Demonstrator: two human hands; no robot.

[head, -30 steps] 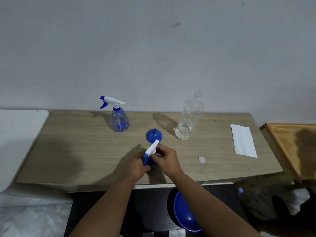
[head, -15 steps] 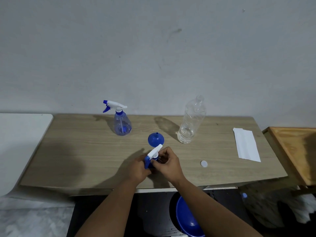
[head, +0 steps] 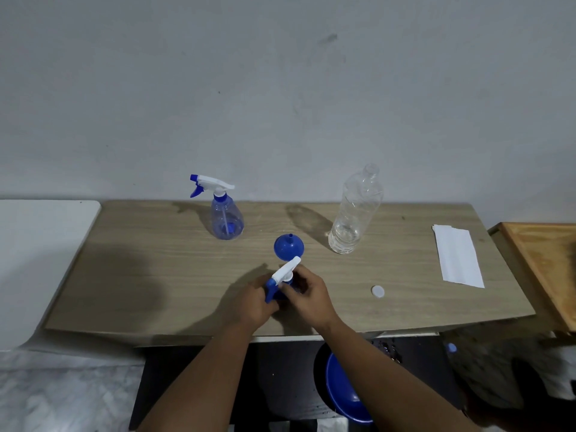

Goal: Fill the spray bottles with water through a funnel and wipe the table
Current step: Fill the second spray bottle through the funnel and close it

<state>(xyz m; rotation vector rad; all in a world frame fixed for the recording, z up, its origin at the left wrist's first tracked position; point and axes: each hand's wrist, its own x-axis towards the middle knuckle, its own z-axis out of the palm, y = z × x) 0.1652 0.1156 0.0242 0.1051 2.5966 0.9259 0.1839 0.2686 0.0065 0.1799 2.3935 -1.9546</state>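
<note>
Near the front edge of the wooden table [head: 156, 275], both hands hold a spray bottle whose white and blue trigger head [head: 283, 272] sticks up between them. My left hand [head: 254, 302] grips the bottle's body, which is mostly hidden. My right hand [head: 307, 296] has its fingers curled round the collar under the head. A blue funnel [head: 288, 247] lies mouth down just behind them. A second spray bottle [head: 225, 213] stands at the back left. A clear plastic water bottle [head: 355, 213], uncapped and nearly empty, stands at the back right.
A small white cap [head: 377, 291] lies on the table right of my hands. A folded white paper towel [head: 456, 255] lies at the right end. A blue basin [head: 346, 391] sits on the floor under the table. A wooden surface [head: 545, 266] adjoins on the right, a white one [head: 37, 244] on the left.
My hands stay on the spray bottle, with the right fingers shifting slightly round the collar. The view has tilted a little; the objects on the table have not moved.
</note>
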